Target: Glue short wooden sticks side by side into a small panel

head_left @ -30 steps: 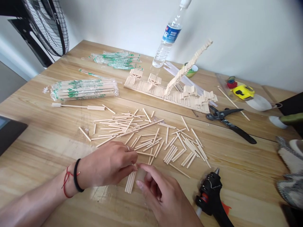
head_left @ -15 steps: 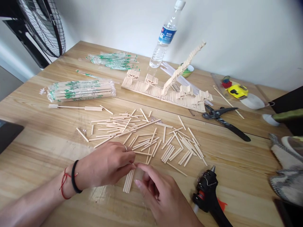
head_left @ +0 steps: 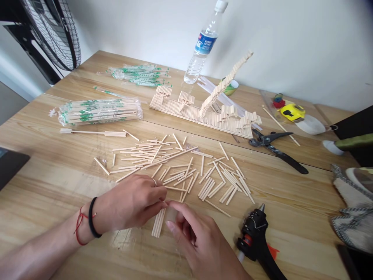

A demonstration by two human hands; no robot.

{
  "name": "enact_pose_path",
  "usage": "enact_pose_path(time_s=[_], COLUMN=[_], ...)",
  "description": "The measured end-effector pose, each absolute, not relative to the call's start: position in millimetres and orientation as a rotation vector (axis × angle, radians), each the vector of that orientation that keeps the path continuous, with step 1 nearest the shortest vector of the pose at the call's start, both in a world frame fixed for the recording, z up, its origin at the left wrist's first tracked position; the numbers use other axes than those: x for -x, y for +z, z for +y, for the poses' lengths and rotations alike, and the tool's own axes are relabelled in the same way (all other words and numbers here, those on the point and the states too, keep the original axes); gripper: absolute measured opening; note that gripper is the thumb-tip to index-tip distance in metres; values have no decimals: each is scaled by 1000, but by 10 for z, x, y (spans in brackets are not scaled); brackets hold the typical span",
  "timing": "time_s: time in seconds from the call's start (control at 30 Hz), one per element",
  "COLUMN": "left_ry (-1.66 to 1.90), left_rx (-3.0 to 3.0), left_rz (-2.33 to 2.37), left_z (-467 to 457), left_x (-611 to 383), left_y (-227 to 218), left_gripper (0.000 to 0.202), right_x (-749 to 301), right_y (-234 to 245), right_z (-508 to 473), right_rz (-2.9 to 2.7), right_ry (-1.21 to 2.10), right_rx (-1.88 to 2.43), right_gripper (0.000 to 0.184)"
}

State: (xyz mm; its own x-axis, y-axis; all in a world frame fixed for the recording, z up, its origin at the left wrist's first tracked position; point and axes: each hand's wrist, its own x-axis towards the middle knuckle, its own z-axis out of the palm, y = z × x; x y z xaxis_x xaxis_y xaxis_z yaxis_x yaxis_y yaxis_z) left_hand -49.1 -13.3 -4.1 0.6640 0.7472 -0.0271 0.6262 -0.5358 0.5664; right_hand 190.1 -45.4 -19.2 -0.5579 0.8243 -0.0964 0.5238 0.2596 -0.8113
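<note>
My left hand (head_left: pixel 131 204) rests on the wooden table (head_left: pixel 52 182), its fingers pressed down on the top end of a small row of short wooden sticks (head_left: pixel 158 225) laid side by side. My right hand (head_left: pixel 201 243) comes in from the lower right, with its index finger and thumb pinched at the same end of that row, touching the left fingertips. Many loose cut sticks (head_left: pixel 180 167) lie scattered just beyond both hands.
A black glue gun (head_left: pixel 256 239) lies right of my right hand. Black pliers (head_left: pixel 276 147), a stick model (head_left: pixel 210 111), a water bottle (head_left: pixel 202 46), wrapped chopstick packs (head_left: pixel 99 111), a yellow tape measure (head_left: pixel 293 112) and a fan (head_left: pixel 52 31) stand farther back. Gloves (head_left: pixel 349 210) lie at right.
The camera shifted slightly between the earliest frame and now. Both hands stay at the end of the small stick row with almost no movement.
</note>
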Motion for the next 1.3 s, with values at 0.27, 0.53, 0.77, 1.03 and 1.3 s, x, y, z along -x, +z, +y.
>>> enact_pose_path(time_s=[0.27,0.53,0.77,1.03,1.3], left_ry=[269,292,315,308,325], left_rx=[-2328,-2330,-2346,-2341,-2352], left_rz=[1070,1067,1060,1055,1057], left_z=[-123,-141,-137,-137,-131], left_x=[498,504,497,496,496], left_y=[-54,-59,-56,-56,-54], left_gripper=[20,20,21,22,22], right_x=[-1909,-1912,-1915,-1903,-1900], right_y=[-205,-264,-232,-287,-198], right_z=[-455,-497,-477,-482,-472], right_rz=[-2198,-2162,-2178,-2156,-2190], right_ry=[1200,1165,1190,1186,1214], right_rx=[1246,1240,1241,1231,1242], right_gripper=[34,33,32,31,32])
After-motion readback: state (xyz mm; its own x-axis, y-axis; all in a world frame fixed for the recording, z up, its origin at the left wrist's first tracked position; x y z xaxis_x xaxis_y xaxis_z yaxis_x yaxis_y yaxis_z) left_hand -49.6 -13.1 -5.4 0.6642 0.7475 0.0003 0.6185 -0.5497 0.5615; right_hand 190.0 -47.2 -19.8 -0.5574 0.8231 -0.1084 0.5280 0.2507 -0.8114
